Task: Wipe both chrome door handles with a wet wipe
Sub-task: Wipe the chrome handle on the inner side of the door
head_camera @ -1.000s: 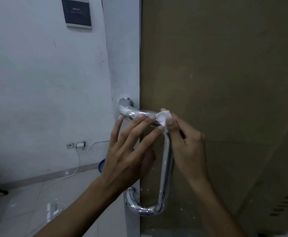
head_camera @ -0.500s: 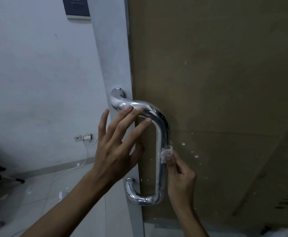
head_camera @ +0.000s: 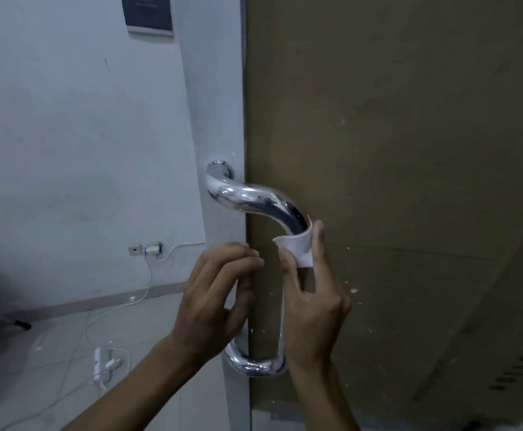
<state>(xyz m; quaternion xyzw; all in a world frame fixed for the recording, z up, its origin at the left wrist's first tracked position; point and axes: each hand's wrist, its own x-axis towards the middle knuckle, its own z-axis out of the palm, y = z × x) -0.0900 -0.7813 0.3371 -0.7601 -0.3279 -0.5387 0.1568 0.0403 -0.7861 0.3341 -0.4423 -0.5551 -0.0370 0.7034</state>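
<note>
Fingers and thumb of the right hand point(head_camera: 313, 293) wrap the wet wipe point(head_camera: 297, 248) round the chrome handle point(head_camera: 263, 200) just below its upper bend on the door point(head_camera: 409, 150), likely so the cloth rubs all round the bar. The left hand point(head_camera: 213, 293) hovers just beside it, fingers loosely curled and holding nothing, apparently ready to steady things.

Bare forearms, apparently no sleeves, rings.

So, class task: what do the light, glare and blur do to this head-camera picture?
Head view: dim, bluish light; the chrome handle carries bright glare streaks and dark reflections; the wide angle bends the door edge; the left hand is slightly smeared, while the right hand and wet wipe stay fairly sharp.
</note>
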